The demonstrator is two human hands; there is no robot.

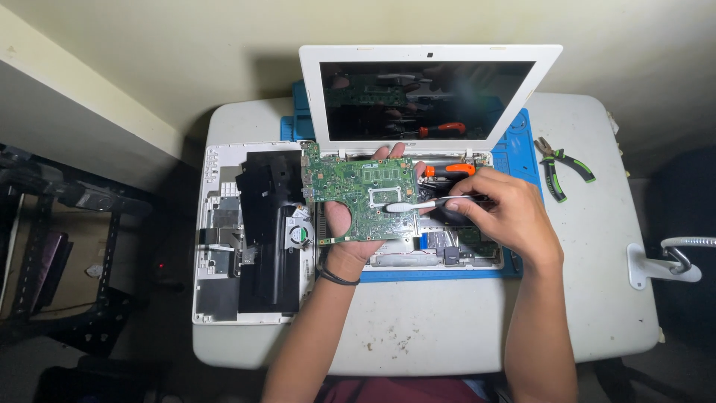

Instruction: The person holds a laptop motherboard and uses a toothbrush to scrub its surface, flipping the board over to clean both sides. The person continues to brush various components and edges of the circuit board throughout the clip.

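White table [418, 336], dim corner: motherboard brushing.
Left hand [350, 224] cradled the green motherboard [362, 198] underneath; right hand [503, 213] pinched a white brush [418, 204]. Light strokes, board level, seemed best.

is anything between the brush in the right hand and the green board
Nothing visible. The brush in the right hand already lies with its head on the green board, which the left hand holds from underneath.

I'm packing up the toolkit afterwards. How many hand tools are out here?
3, maybe more hidden: green-handled pliers on the table at right, an orange-handled screwdriver on the open laptop, and a white brush in the right hand.
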